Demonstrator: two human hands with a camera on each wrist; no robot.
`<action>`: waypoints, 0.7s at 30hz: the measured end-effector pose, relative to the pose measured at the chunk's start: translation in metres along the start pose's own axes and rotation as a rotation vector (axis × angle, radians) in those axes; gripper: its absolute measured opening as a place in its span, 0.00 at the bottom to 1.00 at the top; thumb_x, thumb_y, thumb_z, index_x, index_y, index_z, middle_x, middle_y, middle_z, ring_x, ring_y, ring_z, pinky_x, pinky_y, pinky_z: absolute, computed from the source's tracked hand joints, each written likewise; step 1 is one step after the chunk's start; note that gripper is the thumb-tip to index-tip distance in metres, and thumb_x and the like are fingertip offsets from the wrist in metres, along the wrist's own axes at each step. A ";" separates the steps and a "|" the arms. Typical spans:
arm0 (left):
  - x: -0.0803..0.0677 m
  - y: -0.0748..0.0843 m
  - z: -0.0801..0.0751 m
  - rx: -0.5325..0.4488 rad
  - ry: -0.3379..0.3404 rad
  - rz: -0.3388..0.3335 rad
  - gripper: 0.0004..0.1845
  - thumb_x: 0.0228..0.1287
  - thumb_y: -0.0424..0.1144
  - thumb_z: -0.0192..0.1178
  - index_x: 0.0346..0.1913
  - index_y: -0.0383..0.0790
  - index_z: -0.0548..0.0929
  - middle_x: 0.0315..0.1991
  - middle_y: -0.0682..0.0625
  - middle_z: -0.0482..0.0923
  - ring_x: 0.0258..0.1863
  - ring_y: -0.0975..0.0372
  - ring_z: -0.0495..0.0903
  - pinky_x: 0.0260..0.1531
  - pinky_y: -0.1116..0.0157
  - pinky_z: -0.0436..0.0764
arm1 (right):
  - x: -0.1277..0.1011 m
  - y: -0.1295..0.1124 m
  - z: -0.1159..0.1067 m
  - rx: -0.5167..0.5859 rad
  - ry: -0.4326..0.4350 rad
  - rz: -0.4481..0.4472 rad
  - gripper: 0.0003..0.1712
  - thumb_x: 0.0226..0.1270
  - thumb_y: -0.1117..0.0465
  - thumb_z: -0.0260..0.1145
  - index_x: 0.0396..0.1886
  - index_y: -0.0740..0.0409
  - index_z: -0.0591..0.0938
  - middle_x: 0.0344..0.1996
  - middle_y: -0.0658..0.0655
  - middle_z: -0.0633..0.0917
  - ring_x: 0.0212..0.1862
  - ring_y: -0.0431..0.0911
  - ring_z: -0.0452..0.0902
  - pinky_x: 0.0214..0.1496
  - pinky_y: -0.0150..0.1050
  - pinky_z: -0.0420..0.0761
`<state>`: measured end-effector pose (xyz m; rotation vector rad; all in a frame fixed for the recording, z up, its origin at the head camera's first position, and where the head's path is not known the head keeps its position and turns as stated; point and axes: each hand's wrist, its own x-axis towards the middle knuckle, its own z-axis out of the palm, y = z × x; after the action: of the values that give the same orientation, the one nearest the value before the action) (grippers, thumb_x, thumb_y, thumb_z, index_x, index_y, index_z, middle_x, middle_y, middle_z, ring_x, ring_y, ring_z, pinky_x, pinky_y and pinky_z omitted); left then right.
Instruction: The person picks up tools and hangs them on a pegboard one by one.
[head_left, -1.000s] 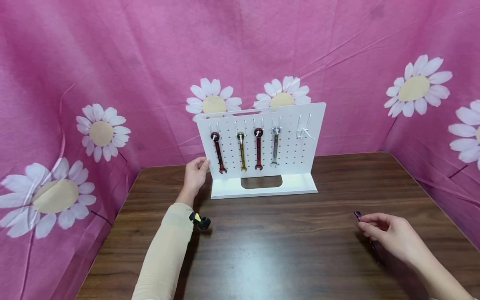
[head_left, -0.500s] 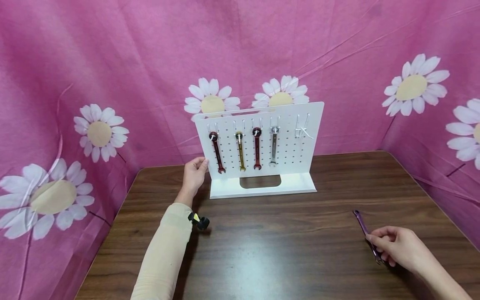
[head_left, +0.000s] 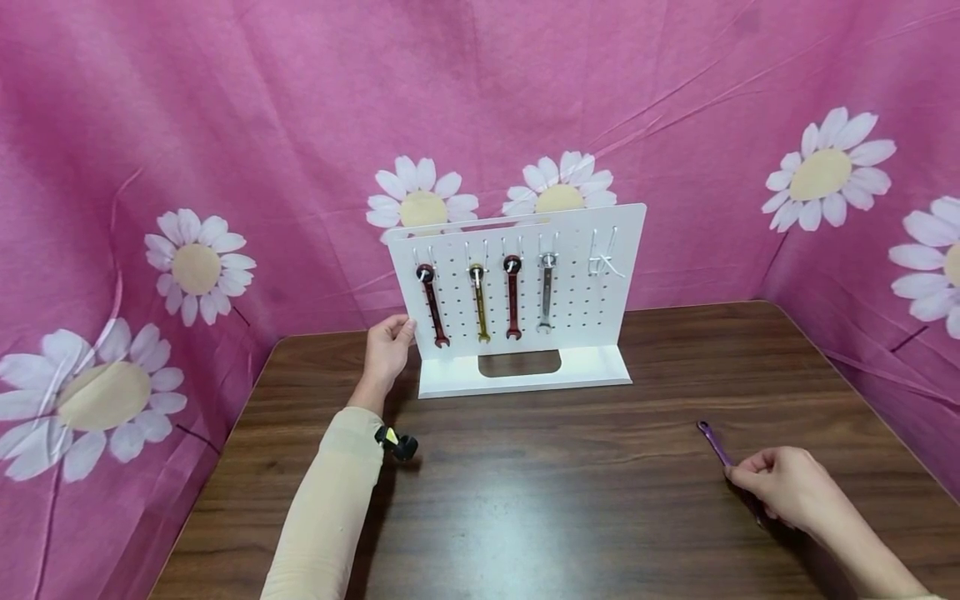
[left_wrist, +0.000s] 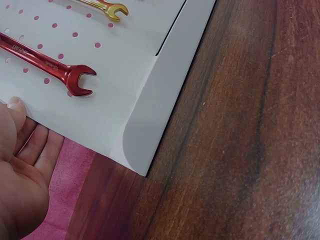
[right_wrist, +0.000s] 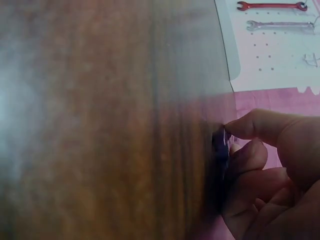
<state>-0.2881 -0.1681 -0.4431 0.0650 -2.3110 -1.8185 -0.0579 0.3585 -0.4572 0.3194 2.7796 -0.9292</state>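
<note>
A white pegboard stand (head_left: pixel 585 300) stands at the back of the wooden table (head_left: pixel 525 500). On its hooks hang a dark red wrench (head_left: pixel 432 304), a gold wrench (head_left: pixel 480 302), a red wrench (head_left: pixel 513 296) and a silver wrench (head_left: pixel 547 292); the rightmost hooks (head_left: pixel 606 254) are bare. My left hand (head_left: pixel 390 342) grips the stand's left edge, with its thumb (left_wrist: pixel 12 107) on the front face beside the dark red wrench (left_wrist: pixel 50 67). At the front right, my right hand (head_left: pixel 772 487) pinches the near part of a purple wrench (head_left: pixel 712 444), whose far end points towards the stand. The right wrist view shows the fingers (right_wrist: pixel 250 127) round the purple wrench (right_wrist: pixel 220 150).
Pink cloth with white daisies (head_left: pixel 198 267) hangs behind and along both sides of the table. A small black camera (head_left: pixel 397 443) sits on my left wrist. Bare wood lies between the stand's base (head_left: pixel 525 379) and my hands.
My right hand slid back along the purple wrench, closed on its near part, then shifted it slightly left. My left hand stayed on the stand's edge.
</note>
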 end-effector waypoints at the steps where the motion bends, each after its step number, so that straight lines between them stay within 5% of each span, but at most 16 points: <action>1: 0.000 0.000 0.000 -0.002 0.000 0.001 0.14 0.82 0.35 0.60 0.57 0.26 0.86 0.53 0.29 0.88 0.43 0.61 0.88 0.58 0.58 0.89 | 0.001 0.000 0.000 -0.011 -0.001 -0.003 0.12 0.72 0.54 0.71 0.33 0.58 0.86 0.15 0.46 0.79 0.19 0.41 0.74 0.20 0.36 0.75; 11: -0.001 0.000 -0.002 0.014 -0.011 0.001 0.14 0.83 0.35 0.60 0.58 0.26 0.86 0.55 0.29 0.88 0.46 0.58 0.87 0.60 0.55 0.87 | -0.001 0.001 -0.001 -0.062 -0.007 -0.085 0.13 0.75 0.54 0.70 0.31 0.56 0.86 0.20 0.47 0.80 0.23 0.37 0.72 0.27 0.32 0.71; 17: 0.000 -0.001 -0.002 0.005 -0.018 0.003 0.15 0.83 0.35 0.59 0.58 0.26 0.86 0.55 0.29 0.88 0.44 0.61 0.86 0.61 0.53 0.86 | -0.006 -0.002 -0.003 -0.009 0.040 -0.110 0.12 0.77 0.55 0.71 0.36 0.57 0.90 0.27 0.48 0.85 0.22 0.36 0.70 0.29 0.34 0.69; 21: 0.000 -0.002 -0.002 0.010 -0.019 0.002 0.15 0.83 0.35 0.59 0.58 0.26 0.86 0.55 0.29 0.88 0.45 0.60 0.87 0.62 0.51 0.86 | -0.008 -0.006 -0.004 0.080 0.026 -0.085 0.14 0.78 0.54 0.70 0.41 0.63 0.90 0.22 0.45 0.82 0.22 0.37 0.73 0.29 0.35 0.72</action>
<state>-0.2880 -0.1704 -0.4442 0.0471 -2.3325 -1.8140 -0.0527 0.3549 -0.4490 0.2281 2.8039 -1.0658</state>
